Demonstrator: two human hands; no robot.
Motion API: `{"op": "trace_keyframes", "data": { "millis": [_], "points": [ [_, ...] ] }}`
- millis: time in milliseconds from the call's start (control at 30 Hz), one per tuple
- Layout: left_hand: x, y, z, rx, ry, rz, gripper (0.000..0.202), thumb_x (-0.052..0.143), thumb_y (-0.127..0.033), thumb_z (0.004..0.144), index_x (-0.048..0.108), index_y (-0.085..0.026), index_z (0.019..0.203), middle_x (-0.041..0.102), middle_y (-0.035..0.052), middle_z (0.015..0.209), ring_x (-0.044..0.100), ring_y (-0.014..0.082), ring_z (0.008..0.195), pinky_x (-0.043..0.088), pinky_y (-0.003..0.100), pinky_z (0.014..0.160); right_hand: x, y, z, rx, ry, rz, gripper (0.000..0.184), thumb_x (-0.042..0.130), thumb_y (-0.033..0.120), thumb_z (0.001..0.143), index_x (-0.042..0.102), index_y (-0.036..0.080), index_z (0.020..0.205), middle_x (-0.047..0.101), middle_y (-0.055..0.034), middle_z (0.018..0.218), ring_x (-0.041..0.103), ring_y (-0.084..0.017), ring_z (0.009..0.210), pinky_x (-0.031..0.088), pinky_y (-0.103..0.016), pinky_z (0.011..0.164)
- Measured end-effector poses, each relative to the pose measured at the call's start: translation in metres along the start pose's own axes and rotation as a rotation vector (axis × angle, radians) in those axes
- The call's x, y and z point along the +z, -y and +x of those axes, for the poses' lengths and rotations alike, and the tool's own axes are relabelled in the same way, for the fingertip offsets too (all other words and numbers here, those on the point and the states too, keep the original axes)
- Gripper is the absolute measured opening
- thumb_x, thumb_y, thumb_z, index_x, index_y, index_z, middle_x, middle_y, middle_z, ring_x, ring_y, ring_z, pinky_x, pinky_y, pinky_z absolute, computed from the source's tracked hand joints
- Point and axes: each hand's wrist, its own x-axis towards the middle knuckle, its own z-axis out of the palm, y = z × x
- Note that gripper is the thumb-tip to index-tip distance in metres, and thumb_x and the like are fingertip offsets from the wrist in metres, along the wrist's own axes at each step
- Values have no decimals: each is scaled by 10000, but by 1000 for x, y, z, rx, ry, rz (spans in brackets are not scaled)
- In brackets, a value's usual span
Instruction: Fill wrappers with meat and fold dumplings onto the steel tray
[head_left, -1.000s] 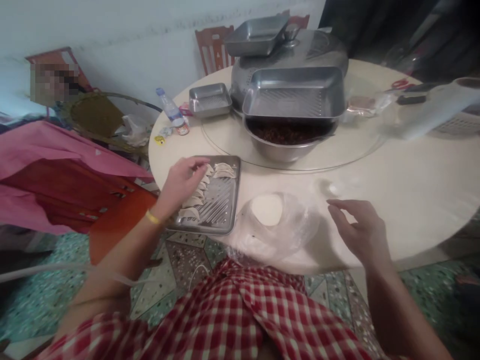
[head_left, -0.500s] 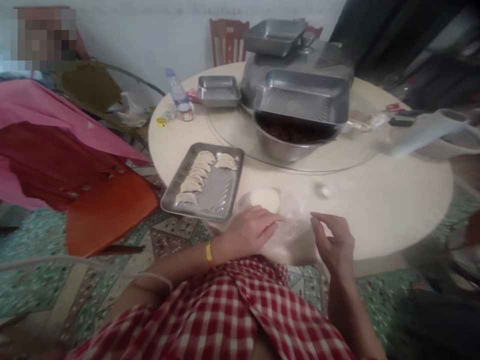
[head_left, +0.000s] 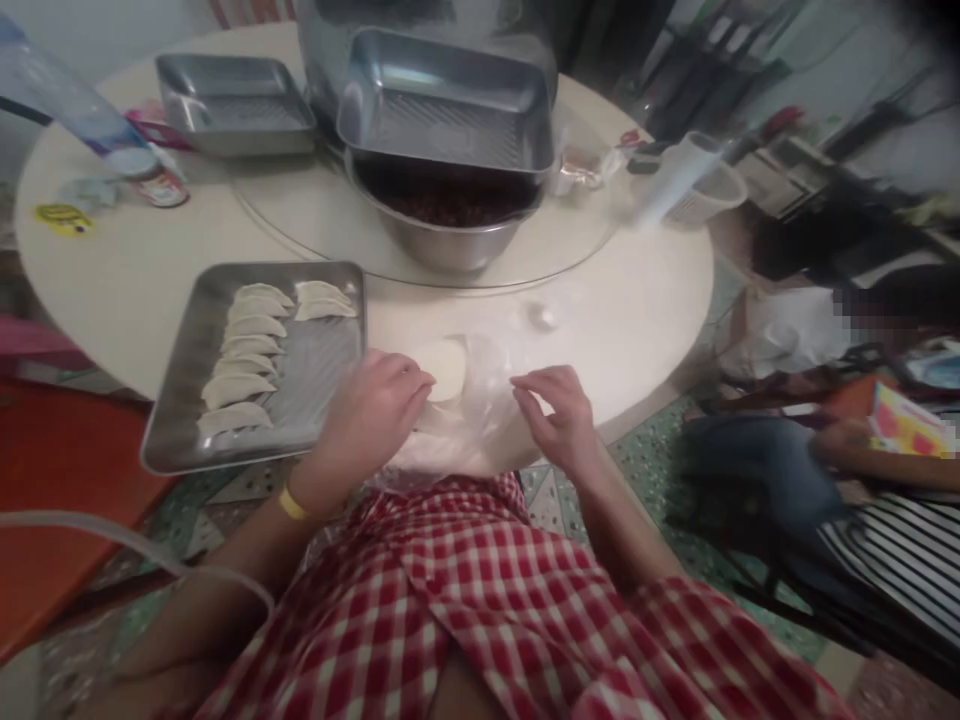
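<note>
A round, pale dumpling wrapper (head_left: 445, 368) lies on a clear plastic bag (head_left: 487, 375) at the table's near edge. At the wrapper's left side my left hand (head_left: 379, 405) is closed, thumb and fingers pressed together; what they pinch is hidden. My right hand (head_left: 559, 410) pinches at the bag's right edge, thumb and index finger bent towards each other. Left of my left hand is a metal tray (head_left: 307, 390) with several folded dumplings (head_left: 251, 345) in two rows. A small whitish lump (head_left: 541, 316) sits beyond my right hand.
A metal bowl of dark filling (head_left: 457, 235) stands on the glass turntable, partly covered by a deep metal pan (head_left: 450, 120). Another pan (head_left: 236, 105), a tilted-looking bottle (head_left: 105, 130) and a white basket (head_left: 705, 195) are farther off. A seated person (head_left: 787, 470) is at right.
My view has swung right and closer, bringing the seated person into sight. My left hand has drawn back from over the bag to the wrapper's left side. The right hand remains by the bag's edge.
</note>
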Motion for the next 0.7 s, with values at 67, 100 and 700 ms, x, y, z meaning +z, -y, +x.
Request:
{"op": "trace_keyframes", "data": {
  "millis": [67,100,700],
  "points": [
    [1,-2,1,-2,56,8,259,465,-249,972,705,-193,891,703,77,945,561,251,896,433,406,783,17,10,4,-94,39,20,187,537,233,934,717,202,891,729,-60,825,624,-192,818,504,-363,779],
    [2,-3,1,-6,70,16,260,463,-255,975,701,-198,886,703,72,941,556,253,900,422,409,775,24,12,6,-116,52,15,200,527,228,939,712,194,871,723,-60,809,613,-193,810,489,-363,774],
    [2,1,18,-11,287,32,142,601,-329,888,679,-223,942,661,74,948,543,283,931,378,429,757,40,2,2,-27,68,20,233,531,288,944,725,219,834,714,-50,848,597,-196,824,469,-380,803]
  ]
}}
